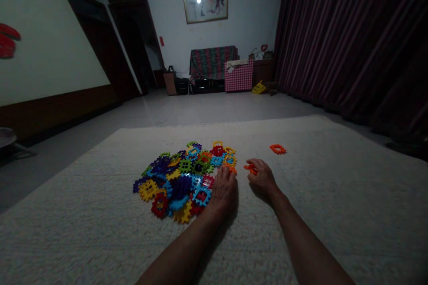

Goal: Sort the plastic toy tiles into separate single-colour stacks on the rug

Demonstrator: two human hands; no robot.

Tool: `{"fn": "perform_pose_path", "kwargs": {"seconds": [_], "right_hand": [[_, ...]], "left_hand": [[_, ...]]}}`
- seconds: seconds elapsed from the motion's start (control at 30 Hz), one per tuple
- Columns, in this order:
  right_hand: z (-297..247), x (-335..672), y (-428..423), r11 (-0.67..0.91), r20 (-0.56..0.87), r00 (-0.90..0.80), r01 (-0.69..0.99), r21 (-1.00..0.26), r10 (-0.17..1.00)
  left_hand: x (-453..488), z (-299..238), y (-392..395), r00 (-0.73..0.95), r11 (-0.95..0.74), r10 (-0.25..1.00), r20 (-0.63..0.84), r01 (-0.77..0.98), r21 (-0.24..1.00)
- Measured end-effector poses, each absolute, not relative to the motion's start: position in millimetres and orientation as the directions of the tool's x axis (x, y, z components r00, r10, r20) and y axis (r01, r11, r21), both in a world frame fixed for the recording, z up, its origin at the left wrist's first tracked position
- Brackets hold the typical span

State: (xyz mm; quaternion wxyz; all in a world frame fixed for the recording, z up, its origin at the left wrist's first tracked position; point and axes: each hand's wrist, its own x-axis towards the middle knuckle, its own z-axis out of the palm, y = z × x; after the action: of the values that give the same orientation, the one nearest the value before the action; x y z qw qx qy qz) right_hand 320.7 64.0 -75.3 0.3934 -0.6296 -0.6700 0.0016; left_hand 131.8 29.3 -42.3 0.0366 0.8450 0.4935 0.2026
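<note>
Many toothed plastic building pieces lie in a loose multicoloured pile (179, 182) on the pale textured cover. My left hand (224, 193) is at the pile's right edge, its fingers close together and bent down over an orange building piece (230, 168); the thumb side is hidden. To the right of the pile, my right hand (264, 179) pinches another orange building piece (250, 168) between thumb and fingers, just above or on the cover. Farther back on the right, a separate orange ring-like piece (278, 148) lies alone.
The pale cover (334, 196) spreads beneath the pile. Beyond its far edge are the tiled floor (214, 107), cloth-draped furniture (214, 62) and a yellow object (259, 87). A dark curtain (321, 31) hangs at right; part of a stool-like object (8, 138) shows at left.
</note>
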Motion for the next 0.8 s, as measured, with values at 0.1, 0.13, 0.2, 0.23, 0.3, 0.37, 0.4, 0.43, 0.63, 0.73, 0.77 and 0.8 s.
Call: {"fn": "perform_pose_path", "kwargs": {"seconds": [0.1,0.13,0.2,0.23,0.3,0.37,0.4,0.43,0.63,0.73,0.77,0.8], "right_hand": [[-75.4,318.3,62.5,0.180,0.508,0.117,0.848,-0.498,0.853],[-75.6,317.9,61.9,0.177,0.510,0.124,0.848,-0.500,0.851],[-75.6,317.6,60.8,0.183,0.519,0.127,0.844,-0.505,0.845],[-75.5,317.7,60.2,0.188,0.523,0.126,0.842,-0.506,0.843],[-74.9,317.7,59.4,0.193,0.521,0.120,0.841,-0.506,0.845],[-73.8,317.3,59.0,0.196,0.515,0.113,0.838,-0.509,0.850],[-73.2,316.9,58.8,0.195,0.510,0.114,0.836,-0.513,0.853],[-72.5,316.4,58.8,0.192,0.506,0.116,0.834,-0.517,0.855],[-70.0,314.4,59.2,0.174,0.495,0.125,0.840,-0.514,0.860],[-69.4,314.5,59.4,0.175,0.491,0.118,0.842,-0.511,0.863],[-69.1,314.4,59.4,0.174,0.491,0.119,0.842,-0.510,0.863],[-68.8,314.3,59.3,0.172,0.493,0.122,0.843,-0.510,0.862]], "left_hand": [[132.4,-43.6,25.0,0.322,-0.411,0.893,0.313,0.868,0.280],[132.8,-44.0,23.3,0.298,-0.384,0.905,0.305,0.880,0.279],[133.4,-44.9,20.6,0.266,-0.344,0.922,0.283,0.897,0.277],[133.5,-45.5,19.8,0.259,-0.334,0.926,0.275,0.902,0.275],[133.5,-47.0,19.6,0.269,-0.341,0.924,0.271,0.901,0.267],[132.9,-48.7,20.6,0.307,-0.378,0.910,0.277,0.891,0.254],[132.6,-49.5,21.3,0.326,-0.397,0.902,0.282,0.884,0.248],[132.3,-50.3,22.1,0.340,-0.412,0.896,0.286,0.877,0.246],[130.3,-51.9,24.8,0.387,-0.465,0.868,0.311,0.853,0.238],[130.0,-50.8,24.9,0.404,-0.479,0.858,0.317,0.852,0.212],[130.0,-50.4,24.8,0.409,-0.483,0.855,0.318,0.852,0.203],[130.1,-50.2,24.8,0.414,-0.487,0.853,0.318,0.851,0.197]]}}
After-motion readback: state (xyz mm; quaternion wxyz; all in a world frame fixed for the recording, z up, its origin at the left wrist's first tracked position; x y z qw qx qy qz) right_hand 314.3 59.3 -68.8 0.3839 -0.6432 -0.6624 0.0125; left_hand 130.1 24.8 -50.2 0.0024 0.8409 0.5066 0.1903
